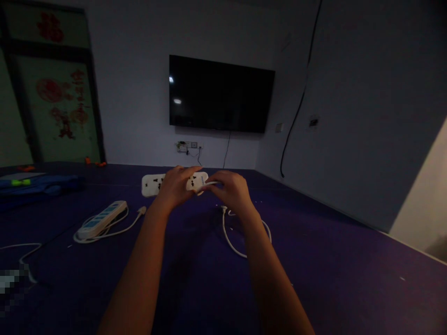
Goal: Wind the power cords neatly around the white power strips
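My left hand (177,185) is wrapped round a white power strip (152,184) held up in the air, sockets facing me. My right hand (231,190) is closed in a pinch on the strip's white cable (228,235) at the strip's right end. The cable hangs down from my right hand and loops on the purple floor mat (331,260). Both forearms reach forward from the bottom of the view.
A second white power strip with blue switches (102,218) lies on the mat at the left with its cord coiled beside it. Another white cord (21,253) lies at the far left. A dark wall TV (220,93) and wall outlets (186,146) face me. Blue things (38,185) lie at the left.
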Demonstrator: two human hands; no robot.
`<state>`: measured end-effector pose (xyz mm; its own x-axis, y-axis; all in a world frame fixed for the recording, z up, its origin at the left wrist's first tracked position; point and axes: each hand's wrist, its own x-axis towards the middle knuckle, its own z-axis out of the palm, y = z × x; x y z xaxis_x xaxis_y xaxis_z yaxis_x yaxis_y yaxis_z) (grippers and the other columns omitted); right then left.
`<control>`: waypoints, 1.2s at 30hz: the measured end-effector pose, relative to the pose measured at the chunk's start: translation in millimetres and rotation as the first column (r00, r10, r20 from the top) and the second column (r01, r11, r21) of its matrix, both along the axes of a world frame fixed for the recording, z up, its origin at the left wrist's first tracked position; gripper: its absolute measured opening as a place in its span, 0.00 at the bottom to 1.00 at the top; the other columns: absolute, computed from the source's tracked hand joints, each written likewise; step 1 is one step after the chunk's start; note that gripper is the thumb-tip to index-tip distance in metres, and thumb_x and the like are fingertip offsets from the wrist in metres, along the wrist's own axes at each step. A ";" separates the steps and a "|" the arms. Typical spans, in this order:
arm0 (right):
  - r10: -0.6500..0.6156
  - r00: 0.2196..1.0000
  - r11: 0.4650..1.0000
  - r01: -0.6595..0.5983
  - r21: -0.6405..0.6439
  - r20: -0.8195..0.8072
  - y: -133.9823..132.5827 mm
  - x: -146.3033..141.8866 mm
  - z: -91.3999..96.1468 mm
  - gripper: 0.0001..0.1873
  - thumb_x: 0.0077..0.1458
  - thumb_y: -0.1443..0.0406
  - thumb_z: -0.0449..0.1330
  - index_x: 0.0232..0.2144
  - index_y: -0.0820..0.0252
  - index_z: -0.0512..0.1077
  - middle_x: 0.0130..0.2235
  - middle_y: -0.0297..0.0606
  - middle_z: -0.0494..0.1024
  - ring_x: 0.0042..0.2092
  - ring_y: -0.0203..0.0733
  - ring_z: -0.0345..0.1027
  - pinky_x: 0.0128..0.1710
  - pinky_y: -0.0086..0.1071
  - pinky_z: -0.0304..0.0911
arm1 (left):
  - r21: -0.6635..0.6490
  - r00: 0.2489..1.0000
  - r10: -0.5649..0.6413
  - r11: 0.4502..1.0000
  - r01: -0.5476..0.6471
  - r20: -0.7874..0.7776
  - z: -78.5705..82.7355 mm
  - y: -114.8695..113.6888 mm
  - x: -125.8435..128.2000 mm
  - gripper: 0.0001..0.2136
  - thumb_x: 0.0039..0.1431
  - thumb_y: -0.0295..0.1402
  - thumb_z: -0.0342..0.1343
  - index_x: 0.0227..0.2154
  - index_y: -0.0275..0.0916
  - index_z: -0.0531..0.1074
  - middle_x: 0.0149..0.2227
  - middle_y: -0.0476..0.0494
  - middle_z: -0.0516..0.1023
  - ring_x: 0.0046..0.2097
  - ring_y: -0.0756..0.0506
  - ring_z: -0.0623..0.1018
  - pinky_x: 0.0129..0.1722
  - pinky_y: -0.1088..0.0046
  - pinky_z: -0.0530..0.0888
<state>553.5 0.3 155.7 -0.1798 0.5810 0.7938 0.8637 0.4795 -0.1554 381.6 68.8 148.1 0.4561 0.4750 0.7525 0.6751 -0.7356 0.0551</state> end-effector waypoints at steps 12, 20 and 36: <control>0.279 0.792 0.948 -0.319 0.021 -0.543 13.6 28.3 -7.0 0.17 0.39 0.62 0.69 0.34 0.63 0.78 0.36 0.42 0.80 0.36 0.41 0.73 0.37 0.34 0.66 | -0.186 0.930 -0.357 0.911 0.367 0.087 9.6 -38.3 10.1 0.39 0.44 0.30 0.62 0.62 0.49 0.57 0.49 0.39 0.75 0.47 0.39 0.75 0.47 0.61 0.70; 0.267 0.787 0.854 -0.461 -0.241 -0.557 12.9 34.7 -10.2 0.18 0.48 0.63 0.64 0.42 0.64 0.77 0.39 0.42 0.81 0.38 0.41 0.74 0.41 0.37 0.67 | -0.176 0.918 -0.389 0.901 0.397 0.079 7.5 -37.0 15.5 0.36 0.43 0.28 0.62 0.59 0.47 0.63 0.48 0.41 0.76 0.49 0.38 0.75 0.47 0.59 0.70; 0.206 0.731 0.901 -0.402 -0.166 -0.650 4.5 31.7 -4.9 0.18 0.37 0.57 0.70 0.30 0.65 0.79 0.28 0.41 0.79 0.28 0.38 0.70 0.28 0.31 0.64 | -0.077 0.928 -0.365 0.926 0.370 0.071 2.2 -30.8 24.1 0.33 0.47 0.29 0.63 0.58 0.50 0.62 0.52 0.43 0.73 0.52 0.40 0.71 0.52 0.59 0.68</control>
<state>585.3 4.8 150.8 0.0727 0.7899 0.6089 0.3531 0.5506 -0.7564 405.8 38.0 150.3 0.5713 0.3467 0.7439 0.3522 -0.9223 0.1594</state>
